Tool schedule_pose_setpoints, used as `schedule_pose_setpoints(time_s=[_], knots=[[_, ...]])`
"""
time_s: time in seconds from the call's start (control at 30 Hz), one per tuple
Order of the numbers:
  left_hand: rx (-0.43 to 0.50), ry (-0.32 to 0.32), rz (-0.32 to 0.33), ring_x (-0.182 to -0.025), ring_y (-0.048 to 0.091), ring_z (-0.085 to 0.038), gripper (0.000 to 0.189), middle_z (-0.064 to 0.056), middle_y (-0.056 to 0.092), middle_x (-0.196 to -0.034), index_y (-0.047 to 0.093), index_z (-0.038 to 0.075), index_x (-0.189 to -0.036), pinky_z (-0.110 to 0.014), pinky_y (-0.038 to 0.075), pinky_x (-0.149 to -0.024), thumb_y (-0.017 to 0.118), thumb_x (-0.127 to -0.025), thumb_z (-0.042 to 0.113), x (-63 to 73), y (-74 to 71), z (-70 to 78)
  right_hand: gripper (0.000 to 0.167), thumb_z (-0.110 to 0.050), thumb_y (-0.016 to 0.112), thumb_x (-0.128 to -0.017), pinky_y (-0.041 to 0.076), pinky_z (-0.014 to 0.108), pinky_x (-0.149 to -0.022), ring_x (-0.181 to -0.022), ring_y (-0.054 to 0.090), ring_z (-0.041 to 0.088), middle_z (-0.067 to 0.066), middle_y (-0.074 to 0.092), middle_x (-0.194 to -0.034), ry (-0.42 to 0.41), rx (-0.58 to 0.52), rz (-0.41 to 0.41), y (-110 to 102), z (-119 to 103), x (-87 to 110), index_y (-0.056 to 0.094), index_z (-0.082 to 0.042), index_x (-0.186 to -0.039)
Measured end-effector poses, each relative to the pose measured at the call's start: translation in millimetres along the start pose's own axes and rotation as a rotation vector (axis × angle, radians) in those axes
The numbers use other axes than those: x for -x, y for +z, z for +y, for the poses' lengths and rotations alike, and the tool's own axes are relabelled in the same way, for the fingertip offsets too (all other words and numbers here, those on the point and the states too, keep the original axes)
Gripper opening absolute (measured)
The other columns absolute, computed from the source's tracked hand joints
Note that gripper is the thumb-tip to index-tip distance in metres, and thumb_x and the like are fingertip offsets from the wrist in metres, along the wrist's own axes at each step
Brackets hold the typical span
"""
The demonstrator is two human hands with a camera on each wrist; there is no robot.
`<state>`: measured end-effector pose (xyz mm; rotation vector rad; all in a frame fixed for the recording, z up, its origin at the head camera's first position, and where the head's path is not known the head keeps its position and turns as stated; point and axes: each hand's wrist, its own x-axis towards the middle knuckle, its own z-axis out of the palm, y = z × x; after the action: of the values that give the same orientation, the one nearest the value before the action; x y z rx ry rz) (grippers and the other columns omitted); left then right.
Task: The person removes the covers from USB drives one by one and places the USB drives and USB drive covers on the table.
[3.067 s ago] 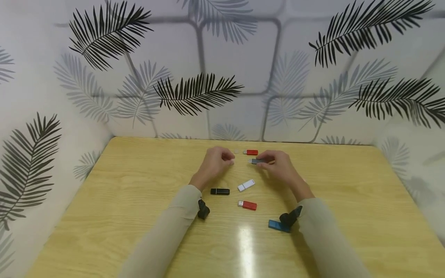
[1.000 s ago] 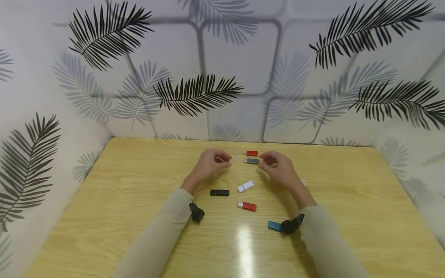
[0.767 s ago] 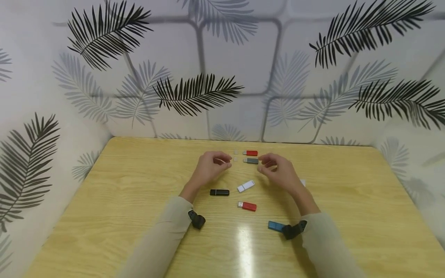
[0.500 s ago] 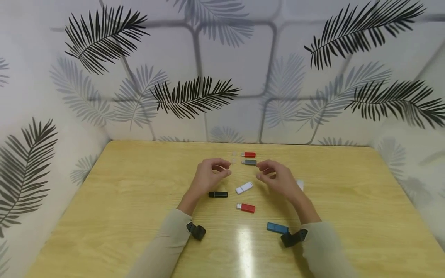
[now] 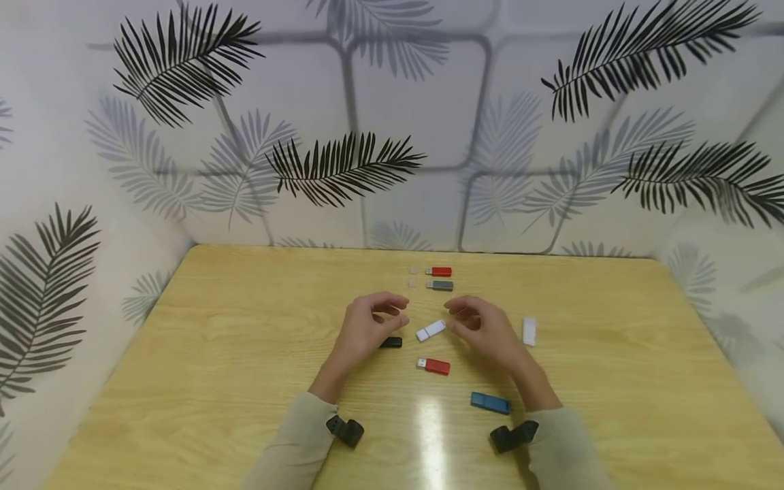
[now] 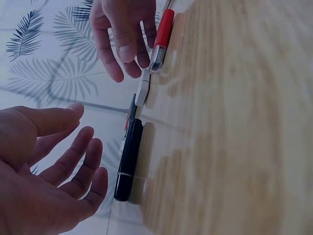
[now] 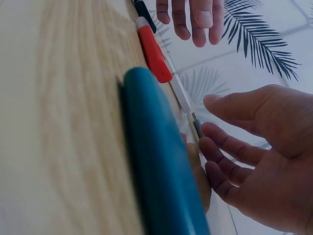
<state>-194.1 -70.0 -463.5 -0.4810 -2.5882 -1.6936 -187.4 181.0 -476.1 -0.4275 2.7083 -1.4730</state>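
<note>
Over grained wood [image 5: 233, 340], left hand [image 5: 365, 328] and right hand [image 5: 488, 332] loosely curved, both empty, oblong white USB stick [image 5: 431, 331] between.

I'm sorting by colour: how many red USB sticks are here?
2: far red stick, behind the grey stick; near red stick, beyond and left of the blue stick. No others show.

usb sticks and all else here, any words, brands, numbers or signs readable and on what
None can be read in any view.
The black stick, white stick, near red stick and blue stick show no legible marks.
The far red stick, grey stick and white piece are too small to tell.
</note>
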Motion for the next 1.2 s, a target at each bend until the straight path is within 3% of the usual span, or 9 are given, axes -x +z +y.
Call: schedule_pose_setpoints(time_s=[0.33, 0.63, 1.03, 1.2], knots=[[-0.037, -0.018, -0.054, -0.098, 0.067, -0.025, 0.022, -0.01, 0.074, -0.109, 0.076, 0.003, -0.111, -0.039, 0.055, -0.082, 0.08, -0.09, 0.006, 7.8, 6.9, -0.6, 0.025, 0.0, 0.075, -0.092, 0.052, 0.052, -0.097, -0.108, 0.066, 0.031, 0.01, 0.072, -0.116, -0.039, 0.057, -0.024, 7.4, 0.0, 2.9, 0.073, -0.003, -0.116], [-0.165, -0.066, -0.12, -0.099, 0.066, -0.024, 0.024, -0.008, 0.072, -0.108, 0.076, 0.005, -0.111, -0.041, 0.055, -0.087, 0.082, -0.088, 0.008, 11.6, 17.4, 10.0, 0.026, 0.0, 0.077, -0.09, 0.048, 0.052, -0.104, -0.11, 0.065, 0.027, 0.006, 0.071, -0.114, -0.037, 0.089, -0.057, 10.9, -3.3, 2.2, 0.075, -0.004, -0.116], [-0.332, -0.071, -0.107, -0.102, 0.068, -0.022, 0.024, -0.003, 0.075, -0.104, 0.078, 0.009, -0.106, -0.042, 0.053, -0.092, 0.086, -0.084, 0.01, 6.5, 28.5, 13.4, 0.017, -0.005, 0.078, -0.09, 0.052, 0.045, -0.095, -0.099, 0.063, 0.02, 0.0, 0.07, -0.104, -0.017, 0.153, -0.123, 12.4, -7.2, -0.5, 0.077, -0.011, -0.106], [-0.342, -0.083, -0.107, -0.099, 0.067, -0.02, 0.02, -0.001, 0.074, -0.101, 0.078, 0.01, -0.102, -0.04, 0.053, -0.09, 0.086, -0.084, 0.011, 6.4, 31.1, 14.0, 0.017, -0.005, 0.078, -0.09, 0.051, 0.047, -0.098, -0.1, 0.062, 0.021, 0.0, 0.07, -0.105, -0.019, 0.137, -0.132, 10.3, -6.9, 2.0, 0.076, -0.012, -0.106]])
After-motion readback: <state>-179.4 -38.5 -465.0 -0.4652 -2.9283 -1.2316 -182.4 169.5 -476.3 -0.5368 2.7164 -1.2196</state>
